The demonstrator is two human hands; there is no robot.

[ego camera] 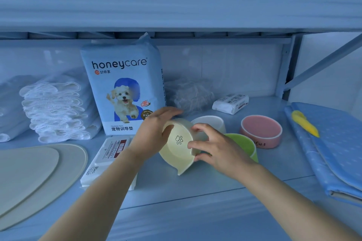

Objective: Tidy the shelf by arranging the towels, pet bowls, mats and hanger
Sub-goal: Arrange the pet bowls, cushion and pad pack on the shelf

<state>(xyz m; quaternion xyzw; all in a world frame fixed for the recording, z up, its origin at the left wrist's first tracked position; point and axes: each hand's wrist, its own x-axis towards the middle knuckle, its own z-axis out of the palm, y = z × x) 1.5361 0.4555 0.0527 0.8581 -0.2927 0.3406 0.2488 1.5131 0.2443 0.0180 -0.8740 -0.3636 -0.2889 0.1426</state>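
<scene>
Both hands hold a pale yellow pet bowl (177,149) with a paw print, tilted on its side above the shelf. My left hand (154,133) grips its upper left rim, and my right hand (213,148) grips its right edge. Behind it stands a white bowl (210,121), a green bowl (244,145) sits under my right hand, and a pink bowl (261,130) rests to the right. Folded white towels (55,109) are stacked at the left. Beige mats (39,170) lie at the front left. A folded blue mat (337,148) with a yellow hanger (304,122) lies at the right.
A tall pack of pet training pads (123,86) stands at the back. A flat wipes pack (108,160) lies before it. A clear plastic bundle (189,94) and a small white packet (231,102) sit at the rear. The upper shelf (176,6) hangs close overhead.
</scene>
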